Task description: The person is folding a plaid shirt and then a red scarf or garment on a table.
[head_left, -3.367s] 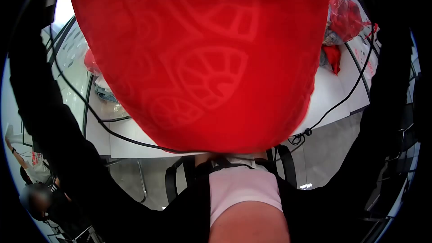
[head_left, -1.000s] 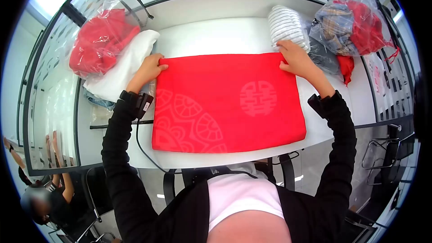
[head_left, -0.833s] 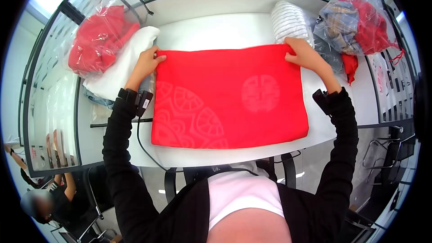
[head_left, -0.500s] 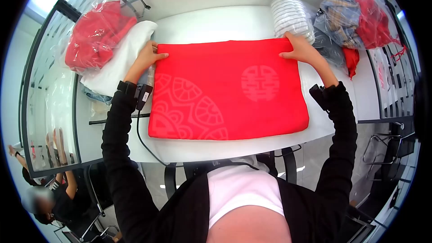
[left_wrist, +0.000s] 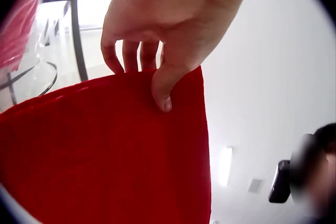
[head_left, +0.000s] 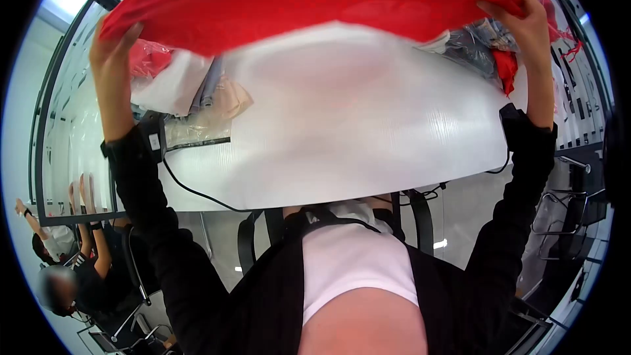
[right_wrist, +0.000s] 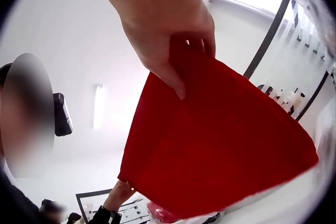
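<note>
A red cloth [head_left: 296, 6] is stretched in the air above the table between both hands. The left hand [head_left: 113, 72] pinches its left corner; in the left wrist view the hand [left_wrist: 168, 29] has its thumb on the near face and its fingers behind the top edge. At the opposite corner, the right hand [head_left: 529, 26] grips the cloth, and the right wrist view has that hand [right_wrist: 168, 35] with its thumb laid over the red cloth [right_wrist: 215, 134]. The cloth's middle sags in the head view, and its upper part runs out of frame.
On the white table [head_left: 368, 131], white cloth [head_left: 172, 85] and a clear packet [head_left: 197, 128] lie at the left. Bagged dark clothing [head_left: 470, 49] and a small red piece [head_left: 505, 69] lie at the right. A cable [head_left: 197, 190] hangs from the left wrist. Another person [head_left: 85, 283] is at the lower left.
Both hands have risen and moved apart from the table, carrying the red cloth up and away from the body. It lay flat on the table before; the table beneath now shows.
</note>
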`<state>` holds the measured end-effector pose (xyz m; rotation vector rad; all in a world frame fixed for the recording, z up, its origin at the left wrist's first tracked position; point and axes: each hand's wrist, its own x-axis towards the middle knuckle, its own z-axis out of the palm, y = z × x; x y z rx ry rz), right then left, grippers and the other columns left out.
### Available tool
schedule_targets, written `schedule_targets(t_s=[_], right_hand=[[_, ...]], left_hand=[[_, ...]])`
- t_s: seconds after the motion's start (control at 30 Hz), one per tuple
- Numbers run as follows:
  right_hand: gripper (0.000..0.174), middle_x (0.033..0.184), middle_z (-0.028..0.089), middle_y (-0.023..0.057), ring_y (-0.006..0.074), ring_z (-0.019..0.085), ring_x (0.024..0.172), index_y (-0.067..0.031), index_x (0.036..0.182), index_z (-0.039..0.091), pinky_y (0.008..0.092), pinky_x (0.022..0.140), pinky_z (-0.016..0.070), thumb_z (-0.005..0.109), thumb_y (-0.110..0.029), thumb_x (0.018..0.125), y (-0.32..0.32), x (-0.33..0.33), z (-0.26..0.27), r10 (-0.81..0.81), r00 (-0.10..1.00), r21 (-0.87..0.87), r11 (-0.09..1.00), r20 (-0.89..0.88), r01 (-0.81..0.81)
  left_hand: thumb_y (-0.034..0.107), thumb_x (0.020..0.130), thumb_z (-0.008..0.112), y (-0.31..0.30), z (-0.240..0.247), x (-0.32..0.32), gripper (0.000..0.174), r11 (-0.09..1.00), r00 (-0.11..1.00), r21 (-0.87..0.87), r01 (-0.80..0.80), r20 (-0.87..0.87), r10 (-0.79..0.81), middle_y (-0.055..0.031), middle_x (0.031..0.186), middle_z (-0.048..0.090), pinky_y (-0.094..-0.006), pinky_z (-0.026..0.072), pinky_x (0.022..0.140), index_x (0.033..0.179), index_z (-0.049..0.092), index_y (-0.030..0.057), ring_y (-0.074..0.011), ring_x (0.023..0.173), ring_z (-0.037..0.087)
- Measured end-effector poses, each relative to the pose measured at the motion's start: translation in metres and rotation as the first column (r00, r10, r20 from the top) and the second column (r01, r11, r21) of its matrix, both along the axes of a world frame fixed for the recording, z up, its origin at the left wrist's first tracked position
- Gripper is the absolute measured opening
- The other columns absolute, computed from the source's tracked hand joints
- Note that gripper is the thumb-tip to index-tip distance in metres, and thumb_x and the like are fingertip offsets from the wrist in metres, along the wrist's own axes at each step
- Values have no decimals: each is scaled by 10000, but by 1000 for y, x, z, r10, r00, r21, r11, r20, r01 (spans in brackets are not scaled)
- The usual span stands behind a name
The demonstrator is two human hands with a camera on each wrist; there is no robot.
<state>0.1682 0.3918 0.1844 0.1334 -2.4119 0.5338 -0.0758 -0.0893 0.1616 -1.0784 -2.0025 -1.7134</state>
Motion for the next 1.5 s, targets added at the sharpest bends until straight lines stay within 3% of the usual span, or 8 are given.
schedule_targets(t_s=[0.13,0.2,0.43,0.57,0.67,0.87,1.2,1.5], right_hand=[[326,971,636,34,168,595,925,-66,934,579,246,776,490,676,62,650,-44,22,-19,187,981,14,982,-51,-187],[417,965,609,61,217,577,936,-48,881,555,294,776,478,657,106,507,-55,38,-42,220,972,42,974,83,-224],[313,924,518,75,266,512,871,-62,854,522,342,764,419,686,-73,588,-84,76,-136,230,658,186,847,717,-499],[300,984,512,99,285,507,925,-54,912,526,372,777,424,687,-198,705,-91,66,-106,299,505,-68,903,810,-424],[378,1081,493,133,315,496,987,-33,988,517,395,822,422,678,-256,729,-97,38,-111,306,723,45,906,620,-422],[607,1315,376,179,351,404,1178,-46,1250,394,398,958,373,614,-370,786,-111,-49,-136,255,706,260,805,660,-534],[702,1452,192,87,298,173,1338,-165,1400,208,532,1031,235,464,-516,848,-146,-151,-188,387,763,404,676,517,-616],[759,1437,235,100,292,200,1329,-151,1395,222,541,1041,183,376,-627,825,-102,-184,-204,-36,781,441,841,623,-312]], left_hand=[[-64,701,593,-15,-12,60,253,999,990,-26,47,138,-43,-54,900,589,-276,425,838,933,534,17,-155,904,560],[-110,666,545,-28,-40,70,236,899,964,-430,-82,-264,-38,-67,880,590,-293,429,820,867,512,9,-166,877,564],[-122,637,545,-51,-137,134,275,496,940,-799,341,292,-176,-103,1047,521,-301,400,850,861,502,33,-272,989,511],[-83,683,575,-68,-143,113,335,771,964,-625,121,259,59,-109,1091,523,-314,421,858,991,502,26,-246,1016,524],[149,872,545,-65,-160,88,343,785,795,-614,78,514,323,-116,1144,519,-285,424,871,1156,457,-23,-195,994,545],[268,862,577,-31,-161,63,412,947,404,-229,226,907,123,-109,1084,574,-266,449,803,1116,490,-45,-137,926,579],[169,829,620,-9,-187,67,291,971,429,-168,167,899,82,-71,958,628,-248,454,762,1034,578,-33,-119,847,587],[155,869,570,-18,-188,70,297,982,469,-99,162,883,12,-54,1016,602,-253,434,802,1109,533,-15,-107,878,566]])
